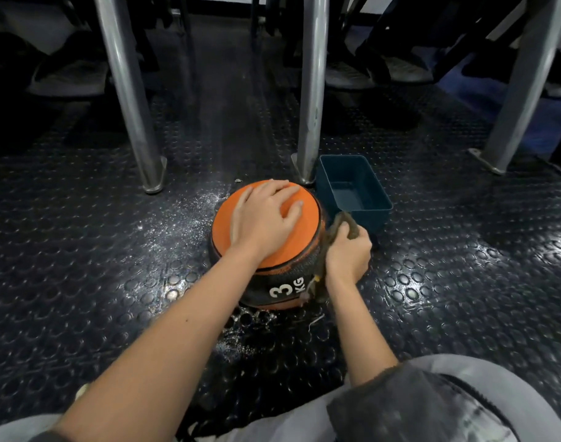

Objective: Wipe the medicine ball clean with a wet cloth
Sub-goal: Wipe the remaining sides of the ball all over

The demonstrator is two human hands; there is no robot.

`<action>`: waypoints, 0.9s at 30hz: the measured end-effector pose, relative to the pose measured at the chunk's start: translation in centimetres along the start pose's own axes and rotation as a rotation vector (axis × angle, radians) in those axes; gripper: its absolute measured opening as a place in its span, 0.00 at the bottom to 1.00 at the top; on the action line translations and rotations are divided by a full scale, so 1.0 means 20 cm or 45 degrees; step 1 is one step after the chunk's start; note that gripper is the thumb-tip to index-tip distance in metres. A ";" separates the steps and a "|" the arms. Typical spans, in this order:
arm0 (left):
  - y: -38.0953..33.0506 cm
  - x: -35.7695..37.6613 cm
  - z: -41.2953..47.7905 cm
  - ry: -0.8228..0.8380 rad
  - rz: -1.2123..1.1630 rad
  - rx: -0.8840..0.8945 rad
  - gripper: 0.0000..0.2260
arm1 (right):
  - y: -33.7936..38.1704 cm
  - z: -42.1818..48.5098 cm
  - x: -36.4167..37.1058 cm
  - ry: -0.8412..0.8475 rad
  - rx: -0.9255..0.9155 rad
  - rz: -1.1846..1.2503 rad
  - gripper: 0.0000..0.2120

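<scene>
Orange medicine ball (291,237) under flat left hand (266,218); right hand (347,256) clutches cloth (336,228) against its right side

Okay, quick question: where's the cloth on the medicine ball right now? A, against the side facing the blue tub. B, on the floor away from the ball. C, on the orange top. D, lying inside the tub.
A: the right hand grips the cloth against the side of the medicine ball that faces the blue tub, while the left hand rests flat on top.

Blue tub (370,218) beside metal leg (309,122) (3 legs visible); studded floor (81,250).
</scene>
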State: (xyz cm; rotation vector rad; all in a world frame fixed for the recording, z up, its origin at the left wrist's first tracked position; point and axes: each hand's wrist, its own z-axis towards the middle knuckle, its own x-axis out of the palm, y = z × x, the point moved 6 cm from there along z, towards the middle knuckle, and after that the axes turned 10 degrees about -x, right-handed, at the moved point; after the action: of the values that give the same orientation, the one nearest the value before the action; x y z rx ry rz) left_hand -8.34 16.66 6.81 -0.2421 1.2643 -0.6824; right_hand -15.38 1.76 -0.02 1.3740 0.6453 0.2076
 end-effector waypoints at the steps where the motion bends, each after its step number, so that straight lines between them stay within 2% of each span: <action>1: 0.01 -0.01 0.00 -0.022 -0.022 -0.009 0.15 | 0.09 -0.05 0.00 -0.027 -0.189 -0.069 0.10; 3: 0.02 -0.01 0.01 -0.037 -0.048 -0.020 0.15 | 0.21 -0.14 0.01 -0.063 -0.500 -0.157 0.09; 5: 0.04 -0.01 0.02 -0.009 -0.060 -0.027 0.15 | 0.20 -0.17 0.02 -0.070 -0.564 -0.134 0.09; 7: 0.04 -0.01 0.03 0.034 -0.087 -0.028 0.15 | 0.08 -0.11 -0.01 -0.081 -0.354 -0.013 0.06; 10: 0.05 -0.01 0.04 0.046 -0.118 -0.052 0.14 | -0.15 -0.07 -0.04 -0.028 0.136 0.044 0.06; 12: 0.06 -0.03 0.03 0.012 -0.119 -0.071 0.14 | -0.17 -0.07 -0.03 0.005 0.179 -0.009 0.08; 14: 0.07 -0.04 0.02 -0.017 -0.105 -0.075 0.14 | -0.06 -0.10 -0.01 -0.001 0.024 -0.046 0.08; 17: 0.04 -0.04 0.00 -0.068 -0.104 -0.036 0.14 | 0.20 -0.18 0.02 0.026 -0.493 -0.153 0.05; 19: 0.00 -0.01 0.00 -0.066 -0.083 0.025 0.15 | 0.25 -0.21 0.02 0.014 -0.676 -0.202 0.06; 21: -0.03 0.02 0.02 -0.013 -0.060 0.064 0.15 | 0.19 -0.16 -0.02 -0.057 -0.583 -0.123 0.06; 25: -0.15 0.10 0.03 0.118 0.015 0.151 0.16 | -0.03 -0.03 -0.11 -0.131 -0.095 0.106 0.03; 27: -0.19 0.11 0.03 0.163 0.051 0.188 0.16 | -0.09 -0.01 -0.12 -0.111 0.063 0.203 0.02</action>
State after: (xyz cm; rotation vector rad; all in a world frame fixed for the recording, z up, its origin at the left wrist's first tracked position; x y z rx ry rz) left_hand -8.72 12.16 7.31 -0.0520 1.3306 -0.7622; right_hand -17.75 0.34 -1.06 1.4753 0.4710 0.2593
